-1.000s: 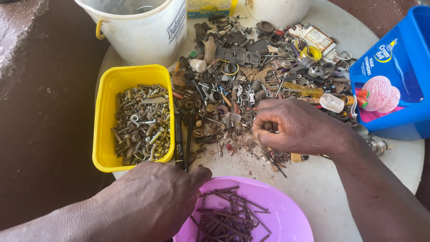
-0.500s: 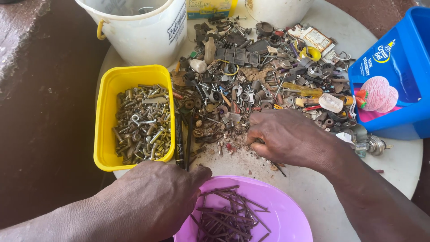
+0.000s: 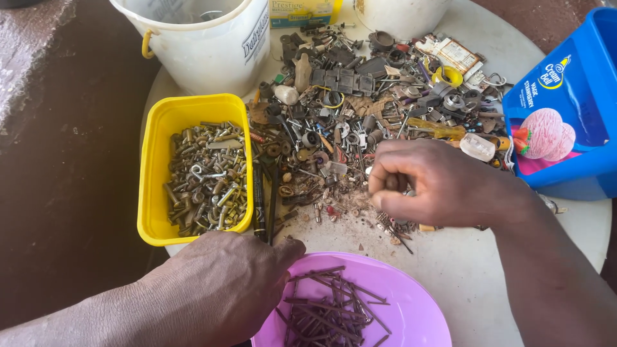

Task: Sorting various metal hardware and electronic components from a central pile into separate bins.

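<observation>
Sorting: a person picks through a big heap of little metal bits [image 3: 360,115] on a round white table [image 3: 463,270].
Right hand: the right hand [image 3: 437,183] sits at the 6 o'clock edge of the heap. Its fingers are curled in tight and the tips pinch together. Something small and dark may be inside the pinch, but I cannot tell what.
What changed: a second ago this hand lay flatter and lower on the table, with the fingers down in the bits. Now it is lifted a little and bunched up. I think it has just picked one piece out.
Left hand: the left hand [image 3: 218,289] has not moved. It rests on the rim of the purple bowl [image 3: 418,308], at the bowl's 9 o'clock, fingers bent over the edge.
Purple bowl: holds rusty nails [image 3: 328,308], at 6 o'clock from the heap.
Yellow tub: the yellow tub [image 3: 154,167] of bolts and screws is at 9 o'clock.
Blue tub: the blue tub [image 3: 578,96] is at 3 o'clock.
White bucket: the white bucket [image 3: 205,45] is at 11 o'clock.
</observation>
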